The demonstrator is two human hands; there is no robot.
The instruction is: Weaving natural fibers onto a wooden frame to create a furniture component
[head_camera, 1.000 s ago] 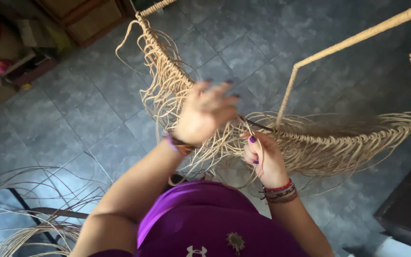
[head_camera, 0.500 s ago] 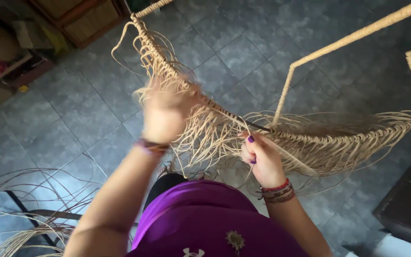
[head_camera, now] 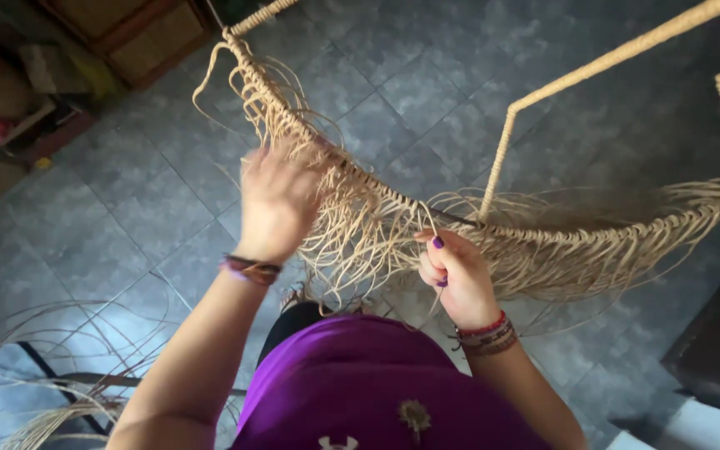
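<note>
Above a grey tiled floor (head_camera: 110,200), the right hand (head_camera: 452,275) pinches a rattan strand (head_camera: 427,218) on the half-woven frame (head_camera: 493,225). Whether the blurred left hand (head_camera: 277,200), among the loose strands, is spread or closed, I cannot tell. Wooden crates (head_camera: 127,33) stand behind.

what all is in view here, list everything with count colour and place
wrapped frame: one, tan cord-wrapped rods, upper middle to right edge
woven fringe of fibre strands: one band, pale straw, hanging along the frame's lower rim, centre to right
loose fibre strands: a heap, pale straw, on the floor lower left
floor tiles: many, grey, all across
wooden furniture: one piece, brown, top left
dark furniture: one piece, near black, right edge
purple shirt: one, bottom centre
wristbands: several, red and brown, on both wrists
left hand: blurred, raised among the strands, grip unclear
right hand: closed on strands at the rim, purple nails
</note>
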